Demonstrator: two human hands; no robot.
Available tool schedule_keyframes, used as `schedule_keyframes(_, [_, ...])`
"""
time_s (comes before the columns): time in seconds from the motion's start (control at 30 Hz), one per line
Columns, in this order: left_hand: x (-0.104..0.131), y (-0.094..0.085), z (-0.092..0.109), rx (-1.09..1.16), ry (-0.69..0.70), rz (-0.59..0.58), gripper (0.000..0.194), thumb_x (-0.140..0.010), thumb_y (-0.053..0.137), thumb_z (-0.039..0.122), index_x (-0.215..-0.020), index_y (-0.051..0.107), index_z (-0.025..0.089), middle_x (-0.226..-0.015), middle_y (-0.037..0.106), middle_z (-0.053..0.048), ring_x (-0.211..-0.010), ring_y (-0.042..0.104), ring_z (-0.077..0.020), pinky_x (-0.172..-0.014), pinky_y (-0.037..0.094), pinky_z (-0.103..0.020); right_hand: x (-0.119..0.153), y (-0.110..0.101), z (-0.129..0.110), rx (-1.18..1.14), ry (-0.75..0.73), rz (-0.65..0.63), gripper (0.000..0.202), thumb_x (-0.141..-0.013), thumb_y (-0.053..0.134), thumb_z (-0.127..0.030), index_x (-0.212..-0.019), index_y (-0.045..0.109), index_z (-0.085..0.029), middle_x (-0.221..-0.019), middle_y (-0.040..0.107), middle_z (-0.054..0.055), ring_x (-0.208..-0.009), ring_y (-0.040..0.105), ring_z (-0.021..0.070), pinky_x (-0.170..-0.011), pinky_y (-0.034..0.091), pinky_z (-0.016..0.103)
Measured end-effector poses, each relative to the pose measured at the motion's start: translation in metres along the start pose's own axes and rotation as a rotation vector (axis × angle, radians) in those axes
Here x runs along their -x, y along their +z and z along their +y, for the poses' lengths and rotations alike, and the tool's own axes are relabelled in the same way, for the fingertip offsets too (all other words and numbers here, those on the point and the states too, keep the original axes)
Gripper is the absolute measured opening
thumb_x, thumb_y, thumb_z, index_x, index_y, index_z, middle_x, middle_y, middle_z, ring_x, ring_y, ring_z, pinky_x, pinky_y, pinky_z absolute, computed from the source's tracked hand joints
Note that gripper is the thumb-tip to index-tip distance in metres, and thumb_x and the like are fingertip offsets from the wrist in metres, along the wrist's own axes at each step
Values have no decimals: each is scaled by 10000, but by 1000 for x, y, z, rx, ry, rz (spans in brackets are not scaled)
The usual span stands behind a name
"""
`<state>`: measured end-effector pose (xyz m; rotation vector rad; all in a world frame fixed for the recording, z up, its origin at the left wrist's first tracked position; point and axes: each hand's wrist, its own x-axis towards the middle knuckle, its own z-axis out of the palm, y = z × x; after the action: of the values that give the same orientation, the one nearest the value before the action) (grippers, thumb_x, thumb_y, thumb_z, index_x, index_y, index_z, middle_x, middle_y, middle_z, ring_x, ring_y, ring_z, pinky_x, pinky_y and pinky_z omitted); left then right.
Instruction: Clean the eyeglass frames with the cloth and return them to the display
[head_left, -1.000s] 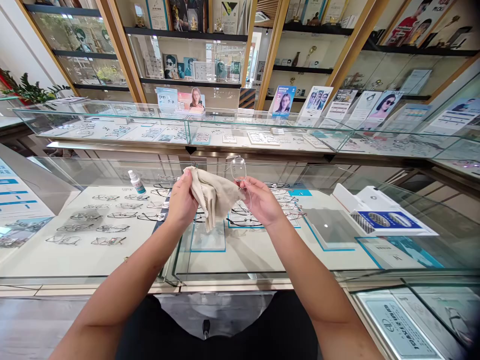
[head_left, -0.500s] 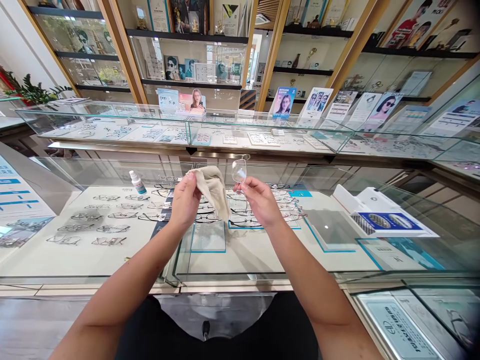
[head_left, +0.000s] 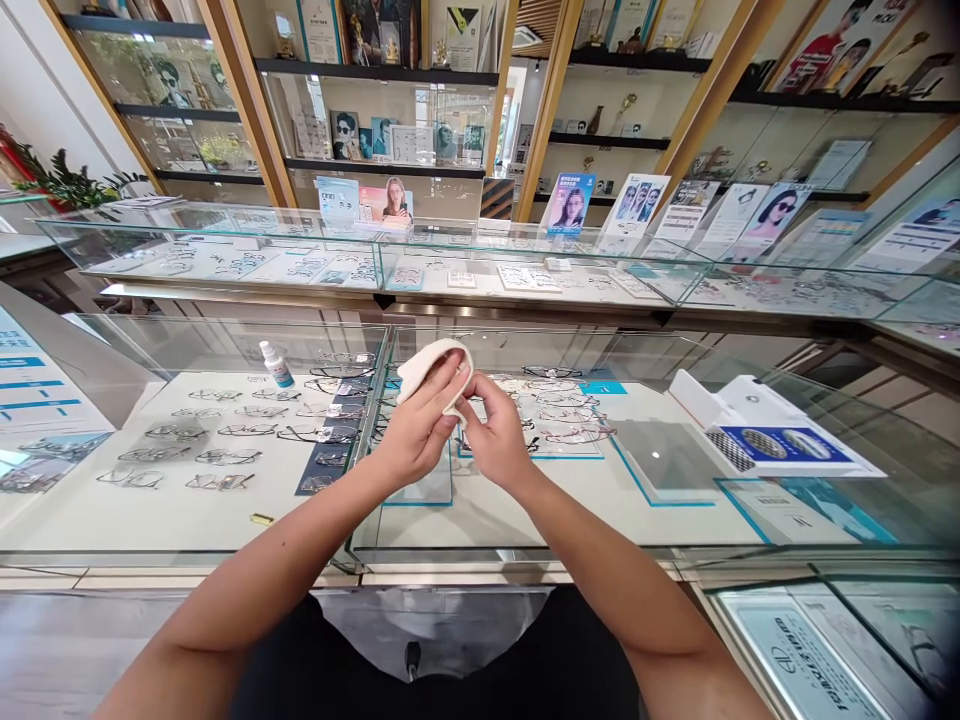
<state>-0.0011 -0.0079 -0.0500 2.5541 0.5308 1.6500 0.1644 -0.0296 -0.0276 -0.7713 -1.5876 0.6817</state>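
Observation:
My left hand (head_left: 420, 432) is closed on a cream cleaning cloth (head_left: 431, 362), which folds up over its fingers. Right beside it, my right hand (head_left: 495, 432) is pinched at the cloth's lower edge. The eyeglasses it held a moment ago are hidden by the cloth and fingers. Both hands meet above the glass display counter. Below and behind them lie rows of eyeglass frames (head_left: 566, 415) inside the case.
A white spray bottle (head_left: 276, 366) stands at the left among more eyeglass frames (head_left: 229, 457). An open white and blue box (head_left: 780, 442) sits at the right. Farther back runs a second glass counter (head_left: 420, 285) with upright advertising cards (head_left: 568, 205).
My left hand has moved right with the cloth and come together with my right hand. The lens that showed above my right hand is now covered.

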Motion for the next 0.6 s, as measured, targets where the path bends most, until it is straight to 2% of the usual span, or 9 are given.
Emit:
schedule_keyframes(0.17, [-1,-1,1,-12,35,-20,628,-1129,461,273,-1750,370,280,-1761,433,-128,-1640,437,-267,-1360,375,-447,2,-2,-3,-133,42,4,292,-1060,639,-455,-853,589,-256,-875,592,5,-868,544,203,-872,433,352])
schedule_keyframes(0.3, [1,-3,7,35,54,15,575,-1121,470,303,-1696,485,297,-1609,639,-126,-1505,617,-278,-1273,493,-450,-1,-10,-7,-217,70,57,293,-1026,694,-491,-860,630,-258,-879,578,5,-858,533,198,-852,439,346])
schedule_keyframes(0.37, [3,-2,9,59,49,115,516,-1121,467,318,-1622,590,304,-1438,760,-124,-1357,720,-282,-1181,552,-437,-4,-16,-8,-248,79,95,281,-1005,717,-499,-864,668,-262,-890,609,14,-873,552,204,-861,451,349])
schedule_keyframes(0.43, [3,-2,11,51,9,253,438,-1117,470,327,-1479,713,299,-1210,818,-116,-1143,764,-275,-1036,583,-418,-9,-23,-8,-288,97,137,253,-991,732,-485,-864,702,-267,-906,655,21,-914,587,211,-901,461,353])
schedule_keyframes(0.5, [0,-2,12,28,-50,390,359,-1109,484,342,-1284,793,289,-998,780,-96,-958,711,-260,-897,558,-404,-15,-29,-6,-348,126,167,217,-976,746,-452,-860,723,-270,-914,682,22,-947,609,208,-940,459,354])
schedule_keyframes(0.6, [-9,-7,12,24,-160,523,333,-1103,498,410,-980,768,259,-857,659,-70,-883,611,-246,-834,493,-399,-21,-37,-4,-451,198,190,198,-929,773,-429,-834,713,-267,-898,682,19,-904,598,193,-917,466,353])
